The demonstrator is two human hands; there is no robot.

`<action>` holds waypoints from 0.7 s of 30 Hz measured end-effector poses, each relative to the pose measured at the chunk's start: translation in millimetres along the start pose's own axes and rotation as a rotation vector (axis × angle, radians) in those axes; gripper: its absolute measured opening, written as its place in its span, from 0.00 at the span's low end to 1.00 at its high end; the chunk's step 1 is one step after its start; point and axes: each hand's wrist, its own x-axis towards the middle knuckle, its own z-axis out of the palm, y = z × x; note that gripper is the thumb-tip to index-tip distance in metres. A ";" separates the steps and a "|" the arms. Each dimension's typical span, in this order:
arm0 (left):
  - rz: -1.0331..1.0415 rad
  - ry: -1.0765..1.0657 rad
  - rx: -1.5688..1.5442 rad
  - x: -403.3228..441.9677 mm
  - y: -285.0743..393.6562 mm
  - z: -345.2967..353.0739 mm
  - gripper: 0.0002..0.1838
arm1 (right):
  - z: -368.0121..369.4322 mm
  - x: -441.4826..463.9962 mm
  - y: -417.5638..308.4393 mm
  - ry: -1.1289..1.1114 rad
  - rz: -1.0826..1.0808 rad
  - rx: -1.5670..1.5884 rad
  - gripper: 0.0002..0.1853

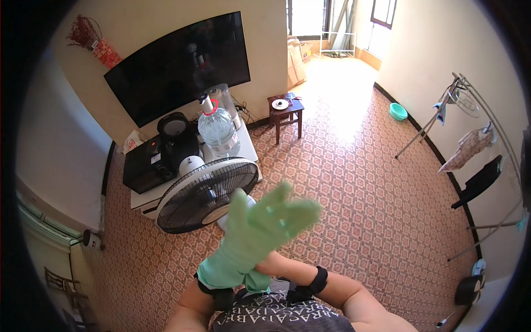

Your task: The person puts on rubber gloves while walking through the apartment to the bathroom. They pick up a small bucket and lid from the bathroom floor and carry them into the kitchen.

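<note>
My left hand [251,227] is raised in front of my chest inside a pale green rubber glove [235,249], its fingers stretched out and blurred by motion. The glove reaches down past the wrist, close to a black band on that arm. From the right, my right hand [266,262] reaches across and is closed on the glove's cuff; its fingertips are mostly hidden behind the glove. A loose piece of green rubber [256,282] hangs below that hand. Just beyond the glove stands a fan [207,193] with a round black grille.
A low white cabinet [249,145] bears a large water bottle [218,133] and a black speaker [146,163]. Above it is a wall television [182,66]. A wooden stool [286,113], a teal basin [397,112] and a clothes rack [498,127] stand on the patterned floor.
</note>
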 end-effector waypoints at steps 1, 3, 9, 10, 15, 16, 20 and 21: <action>0.026 0.079 0.008 -11.7 2.6 -15.5 0.34 | -0.9 -0.8 -1.4 0.003 -0.008 -0.009 0.20; 0.072 0.198 0.015 -37.1 2.9 -39.2 0.34 | -5.8 -2.4 -12.9 0.014 0.041 -0.028 0.21; 0.129 0.347 0.020 -62.8 -6.1 -72.8 0.35 | -18.6 -1.1 -42.4 -0.059 0.128 -0.289 0.16; 0.131 0.346 0.018 -60.9 -6.3 -73.8 0.35 | -18.1 0.9 -42.7 -0.025 0.166 -0.386 0.15; 0.123 0.347 0.009 -53.9 -10.0 -76.6 0.35 | -18.5 -0.5 -24.6 0.006 0.077 -0.442 0.13; 0.123 0.343 0.005 -52.0 -9.9 -76.4 0.35 | -18.5 -1.6 -23.2 -0.019 0.085 -0.443 0.12; 0.127 0.287 -0.047 -20.9 -6.8 -67.9 0.35 | -9.4 -12.1 -20.8 -0.078 0.105 -0.498 0.12; 0.129 0.264 -0.072 -7.5 -6.3 -65.1 0.35 | -7.7 -13.2 -22.1 -0.121 0.038 -0.460 0.11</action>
